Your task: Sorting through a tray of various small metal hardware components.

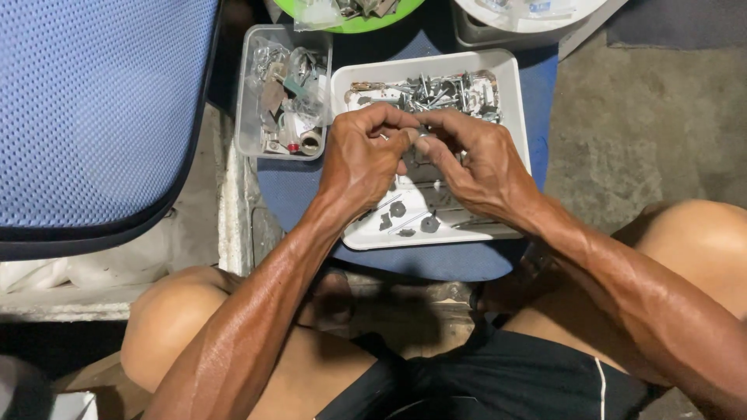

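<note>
My left hand point(364, 159) and my right hand point(475, 159) meet above a white rectangular tray point(510, 85). Their fingertips pinch a small metal part point(422, 131) between them; its shape is mostly hidden by the fingers. The tray holds a heap of screws and bolts point(440, 92) along its far side and a few dark washers and nuts point(412, 222) near its close edge. The tray rests on a blue cloth point(436, 260) in front of my knees.
A clear plastic box point(247, 101) of mixed small hardware stands left of the tray. A blue mesh chair back point(93, 117) fills the left side. A green bowl point(366, 23) and a white container point(529, 19) sit beyond. Bare concrete floor point(646, 132) lies right.
</note>
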